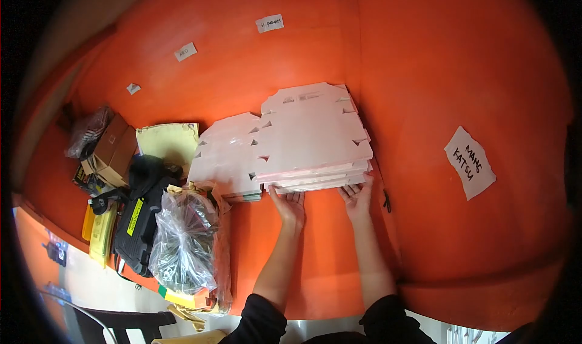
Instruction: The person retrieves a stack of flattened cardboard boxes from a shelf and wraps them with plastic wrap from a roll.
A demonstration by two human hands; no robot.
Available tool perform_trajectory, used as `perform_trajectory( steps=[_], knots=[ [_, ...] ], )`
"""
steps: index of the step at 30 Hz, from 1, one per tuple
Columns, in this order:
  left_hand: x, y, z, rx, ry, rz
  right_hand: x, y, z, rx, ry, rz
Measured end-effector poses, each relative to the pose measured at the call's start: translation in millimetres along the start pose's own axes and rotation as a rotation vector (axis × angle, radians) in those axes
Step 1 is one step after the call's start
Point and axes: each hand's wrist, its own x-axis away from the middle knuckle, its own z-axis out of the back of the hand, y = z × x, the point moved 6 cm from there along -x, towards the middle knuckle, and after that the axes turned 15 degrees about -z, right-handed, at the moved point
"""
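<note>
Two piles of flat die-cut box blanks, lower pile (225,153) and taller pile (315,126), mid-frame on orange worktop (327,253): stacked, none seen folded, taller one's edges staggered; left hand (291,209) and right hand (357,201) palm-up, fingers loosely spread at its near edge.

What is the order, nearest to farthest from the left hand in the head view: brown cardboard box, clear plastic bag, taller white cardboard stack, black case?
From the left hand:
1. Taller white cardboard stack: touching, just ahead.
2. Clear plastic bag: to its left.
3. Black case: left, beyond the bag.
4. Brown cardboard box: far left, farther forward.
</note>
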Motion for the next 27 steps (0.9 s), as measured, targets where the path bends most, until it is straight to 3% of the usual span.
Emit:
perform_trajectory(
  steps=[3,6,16,18,20,22,27],
  knots=[
    [-3,-3,5,-0.073,0.159,0.040,1,1,0,-0.082,0.024,-0.017],
    [-5,-5,9,-0.075,0.205,0.047,-1,-1,0,0.094,0.054,0.028],
    [-5,-6,3,-0.175,0.135,0.052,-13,2,14,0.174,0.200,0.149],
    [-11,0,-17,0.100,-0.284,-0.035,-14,0,6,0.181,0.222,0.131],
    [-8,2,6,-0.088,0.033,0.030,-14,0,19,0.154,0.236,0.183],
    [-4,7,4,-0.014,-0.003,0.000,-21,7,24,0.182,0.180,0.108],
    [46,14,14,-0.129,0.082,0.072,42,7,24,0.114,0.376,0.118]
  ],
)
